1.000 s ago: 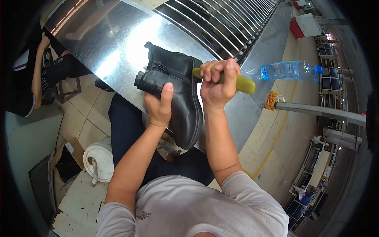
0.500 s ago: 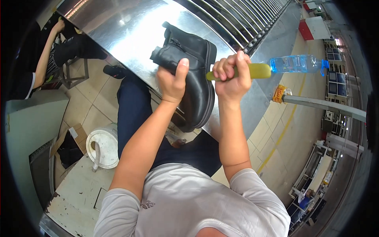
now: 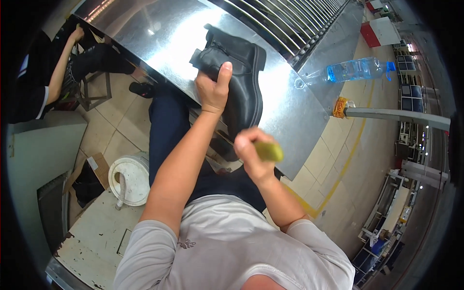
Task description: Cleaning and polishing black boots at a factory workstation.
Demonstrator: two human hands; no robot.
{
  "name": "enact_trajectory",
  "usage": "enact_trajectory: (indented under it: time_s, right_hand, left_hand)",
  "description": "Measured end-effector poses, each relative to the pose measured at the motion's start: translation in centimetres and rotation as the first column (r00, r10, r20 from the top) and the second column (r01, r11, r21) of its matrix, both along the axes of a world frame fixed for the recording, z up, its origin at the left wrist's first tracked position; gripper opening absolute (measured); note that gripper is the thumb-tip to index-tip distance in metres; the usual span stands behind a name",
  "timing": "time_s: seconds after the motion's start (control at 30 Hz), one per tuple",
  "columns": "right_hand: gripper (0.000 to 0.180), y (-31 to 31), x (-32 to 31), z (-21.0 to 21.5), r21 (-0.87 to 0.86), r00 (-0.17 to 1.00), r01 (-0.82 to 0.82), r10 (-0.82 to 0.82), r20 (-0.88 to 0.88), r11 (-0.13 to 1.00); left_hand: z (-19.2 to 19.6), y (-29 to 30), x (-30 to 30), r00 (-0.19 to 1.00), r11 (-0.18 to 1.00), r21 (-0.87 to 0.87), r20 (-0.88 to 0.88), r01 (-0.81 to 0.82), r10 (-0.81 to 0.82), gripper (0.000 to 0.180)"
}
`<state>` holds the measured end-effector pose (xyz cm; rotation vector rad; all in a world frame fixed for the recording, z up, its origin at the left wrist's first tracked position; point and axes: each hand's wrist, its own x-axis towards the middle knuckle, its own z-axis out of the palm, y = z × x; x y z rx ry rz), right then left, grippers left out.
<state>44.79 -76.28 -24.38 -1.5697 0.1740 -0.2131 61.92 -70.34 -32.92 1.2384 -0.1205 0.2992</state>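
A black ankle boot (image 3: 241,96) lies on its side across the shiny metal table (image 3: 285,111), toe toward me and sole to the right. My left hand (image 3: 214,89) grips its upper, thumb on top; the fingers are partly hidden behind the leather. By the boot's toe is my right hand (image 3: 253,150), closed around a yellow-green, round-ended tool (image 3: 269,151). Motion smears that tool, and I cannot make out its kind or whether it touches the boot. Another dark shoe-like shape (image 3: 223,147) shows below the boot, partly hidden.
A clear plastic bottle (image 3: 355,70) with a blue cap lies at the table's right side. Metal rollers (image 3: 285,24) run along the far side. Another person's arm (image 3: 59,72) is at far left. A white bucket (image 3: 130,181) stands left of my legs; a grey bar (image 3: 396,113) juts in from the right.
My right hand has swung down and toward me with the yellow-green tool, from beside the sole to the toe. My left hand keeps its grip on the boot.
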Motion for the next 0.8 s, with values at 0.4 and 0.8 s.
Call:
enact_trajectory:
  time_s: [0.4, 0.8]
  right_hand:
    - [0.032, -2.8, -5.1, 0.1, 0.103, 0.969, -0.165, 0.142, 0.203, 0.981]
    - [0.039, -6.4, 5.4, -2.2, 0.804, 0.948, 0.074, -0.292, 0.127, 0.59]
  left_hand:
    - [8.7, 7.9, -0.9, 0.921, 0.913, 0.156, 0.045, 0.377, -0.388, 0.036]
    - [3.9, 16.6, -6.1, 0.787, 0.621, 0.538, -0.142, 0.571, -0.601, 0.081]
